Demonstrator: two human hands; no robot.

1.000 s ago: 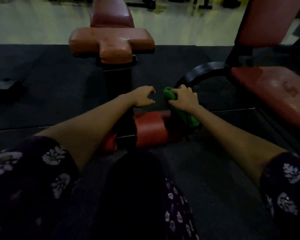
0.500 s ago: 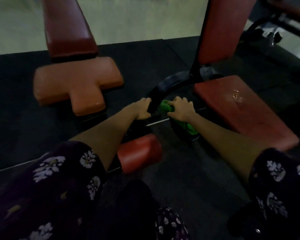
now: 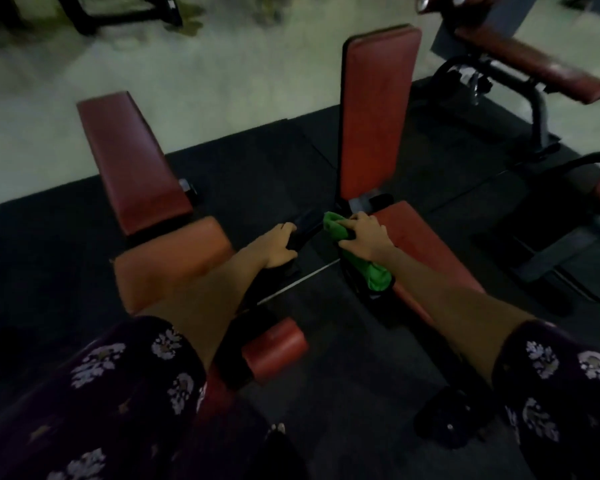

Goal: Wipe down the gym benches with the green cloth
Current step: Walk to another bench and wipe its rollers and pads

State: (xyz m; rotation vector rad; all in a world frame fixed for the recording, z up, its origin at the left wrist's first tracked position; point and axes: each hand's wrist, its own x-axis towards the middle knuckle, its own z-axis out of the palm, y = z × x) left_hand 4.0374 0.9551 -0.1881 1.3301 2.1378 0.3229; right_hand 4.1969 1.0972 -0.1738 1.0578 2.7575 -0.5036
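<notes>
Benches upholstered in red vinyl stand on dark rubber floor matting [image 3: 66,244], with a pale hard floor [image 3: 222,74] beyond it. Farthest left, a long red padded backrest [image 3: 132,161] slopes away from the camera, and just in front of it sits a lighter orange-red seat pad [image 3: 167,265]. Below that, near the person's dark floral-print sleeve [image 3: 111,386], a short red cylindrical roller pad [image 3: 274,348] juts out on a black frame.

In the middle, the left hand [image 3: 278,245] grips a black metal bar [image 3: 302,232] of the bench frame, fingers curled over its top. Just to its right, the right hand [image 3: 364,237] holds the green cloth [image 3: 364,263], fingers and thumb closed on the bunched fabric. The cloth lies at the left edge of a flat red seat pad [image 3: 426,251], between the black frame and the seat, its lower end trailing back under the wrist. The two hands are near each other but apart, with the bar between them.

Behind the right hand, a tall red backrest pad [image 3: 378,112] rises steeply upright. Farther right, another red padded bench [image 3: 534,67] on a black tubular frame stands on the pale floor. At the right edge, part of one more black-framed machine [image 3: 561,237] shows, blurred.
</notes>
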